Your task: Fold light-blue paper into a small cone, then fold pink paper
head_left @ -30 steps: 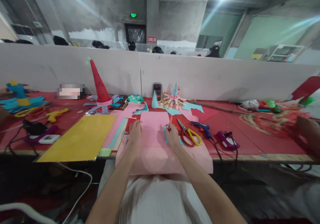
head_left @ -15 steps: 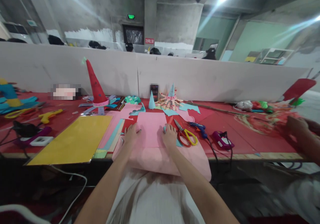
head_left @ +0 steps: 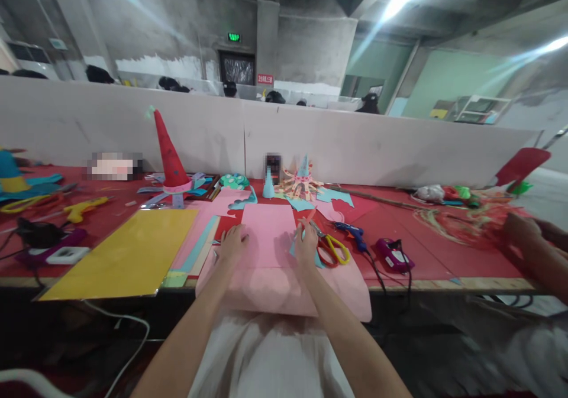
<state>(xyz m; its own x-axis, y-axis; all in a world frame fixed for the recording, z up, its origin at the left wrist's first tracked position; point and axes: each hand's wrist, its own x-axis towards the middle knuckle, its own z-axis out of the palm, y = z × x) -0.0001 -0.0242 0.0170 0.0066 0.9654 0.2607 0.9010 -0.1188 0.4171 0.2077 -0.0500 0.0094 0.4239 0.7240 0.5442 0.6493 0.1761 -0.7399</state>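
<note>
A pink sheet lies flat in front of me, over a larger pale pink piece that hangs past the table edge. My left hand rests on the left edge of the sheet, fingers spread; a small dark spot shows by its thumb. At the sheet's right side is my right hand, its fingers curled together. A thin reddish strip shows just beyond its fingertips, too small to name. Scissors with one red and one yellow handle lie right beside this hand. Light blue paper is partly hidden under it.
Left are a yellow sheet, a red cone hat and a yellow glue gun. Right are a blue glue gun and a purple box. Another person's hands hold reddish strands. A white partition stands behind.
My right hand has moved slightly right, off the sheet's edge toward the scissors. My left hand stays on the left edge. The view has shifted a little.
</note>
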